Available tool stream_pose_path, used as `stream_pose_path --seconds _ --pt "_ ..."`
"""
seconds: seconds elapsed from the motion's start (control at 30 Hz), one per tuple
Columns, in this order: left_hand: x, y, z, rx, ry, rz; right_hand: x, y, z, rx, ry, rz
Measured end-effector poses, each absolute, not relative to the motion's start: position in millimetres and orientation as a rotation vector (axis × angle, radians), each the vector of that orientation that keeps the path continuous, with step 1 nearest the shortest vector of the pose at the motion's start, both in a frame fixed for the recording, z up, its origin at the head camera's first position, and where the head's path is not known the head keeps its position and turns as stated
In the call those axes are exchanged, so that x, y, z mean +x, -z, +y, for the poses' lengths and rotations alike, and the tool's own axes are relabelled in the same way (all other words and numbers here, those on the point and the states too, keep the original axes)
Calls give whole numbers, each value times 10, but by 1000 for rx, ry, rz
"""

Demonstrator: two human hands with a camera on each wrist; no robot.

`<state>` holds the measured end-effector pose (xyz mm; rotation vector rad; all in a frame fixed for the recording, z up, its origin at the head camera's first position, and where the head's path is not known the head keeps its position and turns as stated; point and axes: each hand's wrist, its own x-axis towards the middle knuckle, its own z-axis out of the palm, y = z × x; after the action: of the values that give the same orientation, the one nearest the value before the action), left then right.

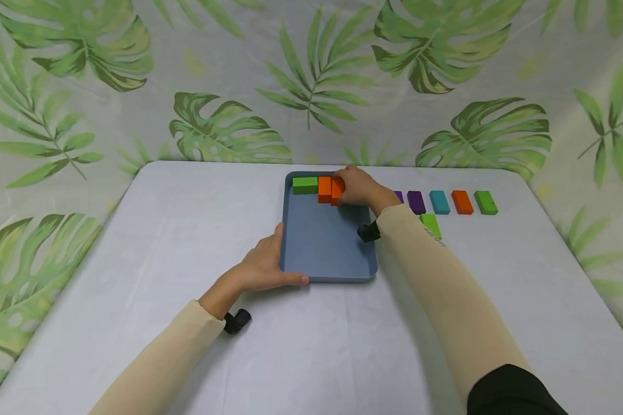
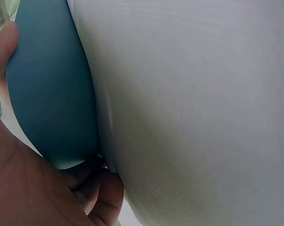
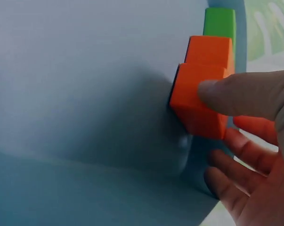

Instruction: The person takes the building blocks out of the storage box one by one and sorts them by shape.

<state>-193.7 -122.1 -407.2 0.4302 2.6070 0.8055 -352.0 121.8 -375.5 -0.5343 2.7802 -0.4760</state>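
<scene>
At the back of the blue-grey tray, my right hand pinches an orange block, thumb on one face and fingers around the far side. This block stands directly beside another orange block. A green block lies to the left of the pair, along the tray's back wall. My left hand holds the tray by its front left corner. Its thumb lies along the front edge, and curled fingers show at the tray's wall in the left wrist view.
Right of the tray, a row on the white cloth holds a purple block, a teal block, an orange block and a green block. My right forearm partly covers another purple block and a light green block.
</scene>
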Motion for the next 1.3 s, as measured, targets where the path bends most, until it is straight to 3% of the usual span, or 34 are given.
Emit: stream_pose_path --seconds 0.53,1.0,1.3 --pt "-1928 4095 -1209 443 -828 2605 -3537 3890 1221 -529 480 2781" --pt "-1939 4080 -1214 446 -810 2618 -3426 3565 1403 -586 572 2769" --pt "-1940 4090 -1216 451 -823 2618 -3211 3275 1842 -666 606 2807"
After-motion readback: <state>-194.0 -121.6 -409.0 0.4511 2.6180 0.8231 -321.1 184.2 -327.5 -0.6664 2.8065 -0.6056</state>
